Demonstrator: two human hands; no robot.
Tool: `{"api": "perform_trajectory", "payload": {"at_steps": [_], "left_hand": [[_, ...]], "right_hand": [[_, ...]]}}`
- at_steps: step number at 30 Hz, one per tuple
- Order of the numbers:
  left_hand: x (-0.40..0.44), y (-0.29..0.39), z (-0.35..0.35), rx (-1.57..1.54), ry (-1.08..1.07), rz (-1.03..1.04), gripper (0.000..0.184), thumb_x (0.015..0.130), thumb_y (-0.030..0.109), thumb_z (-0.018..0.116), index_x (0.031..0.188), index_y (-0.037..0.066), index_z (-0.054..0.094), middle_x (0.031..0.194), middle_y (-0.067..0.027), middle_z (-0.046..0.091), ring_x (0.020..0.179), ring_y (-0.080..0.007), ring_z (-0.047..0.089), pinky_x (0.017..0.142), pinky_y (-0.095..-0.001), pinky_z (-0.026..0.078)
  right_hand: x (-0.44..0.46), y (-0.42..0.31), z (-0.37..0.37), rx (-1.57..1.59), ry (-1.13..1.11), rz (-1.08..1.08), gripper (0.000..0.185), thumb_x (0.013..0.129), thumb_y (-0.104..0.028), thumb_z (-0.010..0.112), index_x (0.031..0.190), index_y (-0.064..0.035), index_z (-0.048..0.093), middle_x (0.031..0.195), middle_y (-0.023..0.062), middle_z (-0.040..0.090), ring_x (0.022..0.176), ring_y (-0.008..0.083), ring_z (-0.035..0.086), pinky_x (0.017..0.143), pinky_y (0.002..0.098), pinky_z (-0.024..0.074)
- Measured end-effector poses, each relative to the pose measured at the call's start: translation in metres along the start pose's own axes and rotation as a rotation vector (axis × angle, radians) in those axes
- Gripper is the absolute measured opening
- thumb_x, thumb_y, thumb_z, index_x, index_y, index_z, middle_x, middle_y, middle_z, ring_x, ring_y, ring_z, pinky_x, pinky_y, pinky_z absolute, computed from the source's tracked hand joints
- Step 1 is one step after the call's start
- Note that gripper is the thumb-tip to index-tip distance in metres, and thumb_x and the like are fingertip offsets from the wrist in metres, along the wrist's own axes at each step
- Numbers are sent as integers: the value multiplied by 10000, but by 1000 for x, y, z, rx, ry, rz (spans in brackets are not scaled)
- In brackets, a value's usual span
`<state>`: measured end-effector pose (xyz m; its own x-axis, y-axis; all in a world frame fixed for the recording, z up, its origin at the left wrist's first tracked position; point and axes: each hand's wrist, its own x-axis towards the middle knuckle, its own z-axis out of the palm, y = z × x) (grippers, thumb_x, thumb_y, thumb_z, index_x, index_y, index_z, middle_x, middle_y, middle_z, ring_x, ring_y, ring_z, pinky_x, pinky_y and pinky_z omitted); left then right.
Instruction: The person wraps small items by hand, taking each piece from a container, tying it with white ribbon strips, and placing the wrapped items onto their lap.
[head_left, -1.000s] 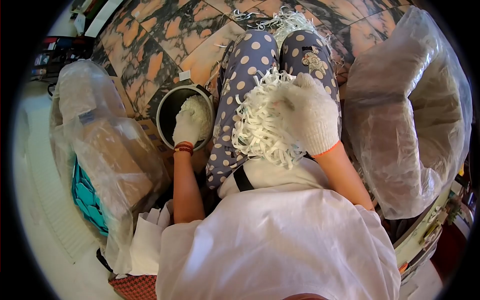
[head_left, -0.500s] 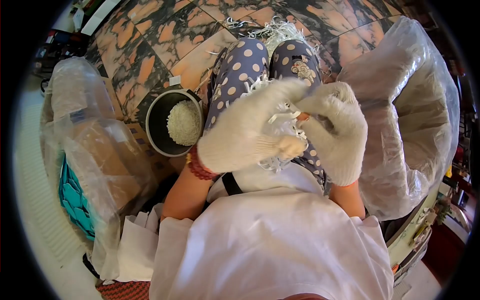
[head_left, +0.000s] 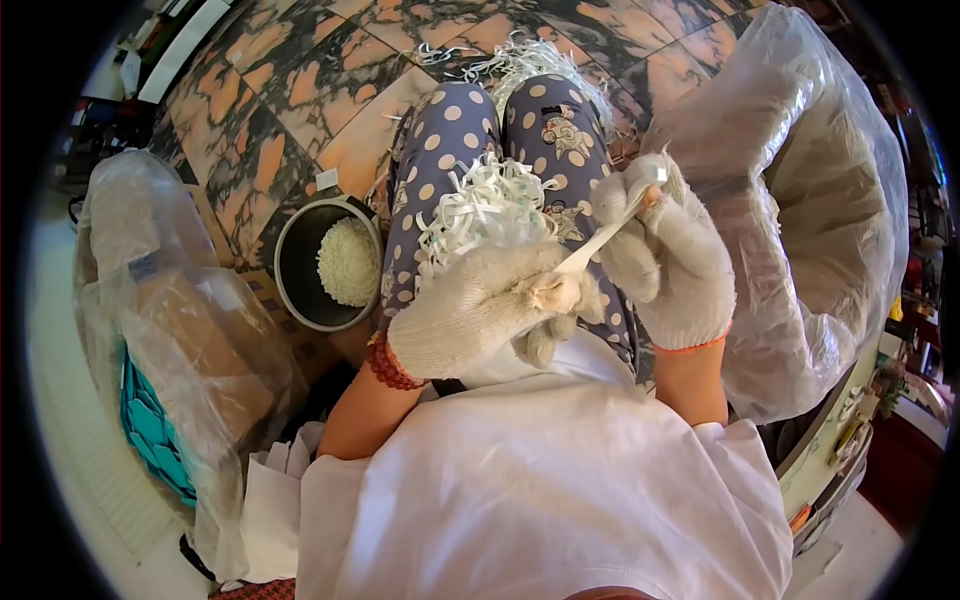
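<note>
Strip (head_left: 606,236), white and narrow, runs taut between left hand (head_left: 490,300) and right hand (head_left: 680,250), each gloved and pinched closed on it — presumably light, limp and prone to slipping in knit fabric — and is best held near both ends, over the legs (head_left: 450,120), beside the curled pile (head_left: 482,205).

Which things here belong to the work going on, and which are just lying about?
In use:
white strip between left hand and right hand
strip pile
perhaps the pot of white pieces

Apparently lying about:
teal pieces
floor strips
</note>
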<state>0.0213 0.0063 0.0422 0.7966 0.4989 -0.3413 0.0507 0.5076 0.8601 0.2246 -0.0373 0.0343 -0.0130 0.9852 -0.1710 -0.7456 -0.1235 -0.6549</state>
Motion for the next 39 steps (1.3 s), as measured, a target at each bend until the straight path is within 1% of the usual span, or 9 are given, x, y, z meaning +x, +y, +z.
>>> {"api": "perform_trajectory", "payload": {"at_steps": [8, 12, 17, 20, 31, 34, 35, 36, 39], "left_hand": [[6, -24, -15, 3, 15, -63, 243, 1005, 81, 463, 1163, -18, 619, 830, -61, 681, 618, -97, 627, 565, -219, 487], [9, -39, -18, 53, 79, 6, 227, 1005, 81, 472, 1141, -17, 626, 813, -40, 659, 629, -93, 609, 586, -214, 489], [11, -24, -15, 109, 25, -130, 198, 997, 70, 499, 1110, 9, 649, 810, 2, 621, 665, -55, 574, 586, -199, 469], [1, -9, -19, 300, 19, -62, 170, 1003, 96, 543, 1109, 19, 652, 834, 10, 609, 666, -39, 556, 586, -196, 458], [0, -31, -4, 318, -181, -23, 229, 1036, 133, 478, 891, 38, 627, 744, -20, 599, 667, -82, 557, 587, -227, 478], [-8, -36, 1, 130, -176, -111, 217, 1025, 77, 453, 836, 60, 560, 757, -11, 586, 663, -69, 546, 553, -211, 457], [-11, -37, -1, 152, -197, -72, 227, 1016, 47, 452, 795, 91, 479, 793, -11, 585, 664, -66, 538, 541, -208, 446], [-13, -39, -2, 213, -219, -88, 210, 1016, 60, 460, 810, 90, 484, 799, -8, 591, 669, -72, 550, 553, -219, 460], [-22, -49, -10, 302, -265, -116, 182, 1021, 94, 477, 841, 87, 502, 808, -4, 610, 670, -84, 577, 569, -243, 487]], "right_hand": [[2, -15, -26, -91, 180, -244, 184, 993, -183, 560, 1108, -40, 557, 946, 91, 598, 529, 62, 433, 490, 194, 367], [1, -18, -25, -904, 511, -392, 370, 935, -149, 629, 1268, -4, 559, 1046, 71, 642, 596, 27, 448, 524, 189, 361], [-4, -8, 3, -1134, -148, -123, 772, 764, -201, 852, 1442, -86, 500, 1212, 24, 666, 618, 53, 479, 564, 229, 437], [-1, -9, -2, -1577, -385, 227, 448, 808, -196, 803, 1201, -22, 675, 1150, 89, 683, 854, 171, 658, 769, 329, 524], [-5, 5, -10, 211, -86, -25, 352, 1092, -309, 427, 799, -125, 493, 593, -56, 347, 472, 86, 292, 504, 285, 350], [0, -29, -18, 232, -155, -57, 376, 1107, -240, 343, 763, -123, 440, 593, -50, 359, 421, 70, 281, 381, 268, 297], [-2, -41, 5, 93, 384, -140, 324, 1094, -203, 348, 802, -117, 459, 602, -47, 362, 426, 66, 293, 391, 258, 295], [4, -55, -33, 124, -128, -120, 268, 1082, -170, 347, 887, -103, 518, 621, -49, 372, 471, 92, 361, 436, 273, 348], [15, -107, -84, -365, 43, -437, 151, 1003, -124, 476, 1038, -37, 594, 802, 18, 524, 700, 137, 532, 632, 292, 489]]}}
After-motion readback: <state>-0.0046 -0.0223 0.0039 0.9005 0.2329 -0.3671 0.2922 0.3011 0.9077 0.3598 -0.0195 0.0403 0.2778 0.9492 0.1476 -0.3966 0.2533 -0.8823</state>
